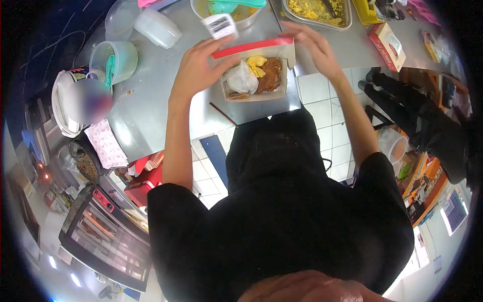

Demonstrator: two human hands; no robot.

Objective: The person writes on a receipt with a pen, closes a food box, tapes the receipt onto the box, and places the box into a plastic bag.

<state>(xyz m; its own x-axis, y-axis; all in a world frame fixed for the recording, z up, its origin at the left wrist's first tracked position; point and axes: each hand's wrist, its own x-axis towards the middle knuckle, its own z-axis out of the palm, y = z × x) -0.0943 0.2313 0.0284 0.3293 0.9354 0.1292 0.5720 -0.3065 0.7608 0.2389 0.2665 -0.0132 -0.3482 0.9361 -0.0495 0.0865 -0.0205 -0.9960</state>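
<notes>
An open cardboard food box [241, 97] sits at the counter's front edge, its red-edged lid [251, 49] raised. In it lie a white wrapped bundle [240, 79], yellow egg-like pieces [257, 64] and a browned piece of fried food [272, 75]. My left hand [198, 68] grips the lid's left side, thumb on the inner face and fingers behind. Just beyond those fingertips is a white barcode label [219, 25]; whether they touch it I cannot tell. By the lid's right corner, my right hand [316, 48] has its fingers stretched out and apart.
A bowl with a turquoise scoop [224, 7] and a tray of yellow food [317, 11] stand behind the box. Clear plastic tubs [126, 60] are at the left. A red-and-white carton [387, 48] stands at the right. Another person's dark-clothed legs [402, 98] show at right.
</notes>
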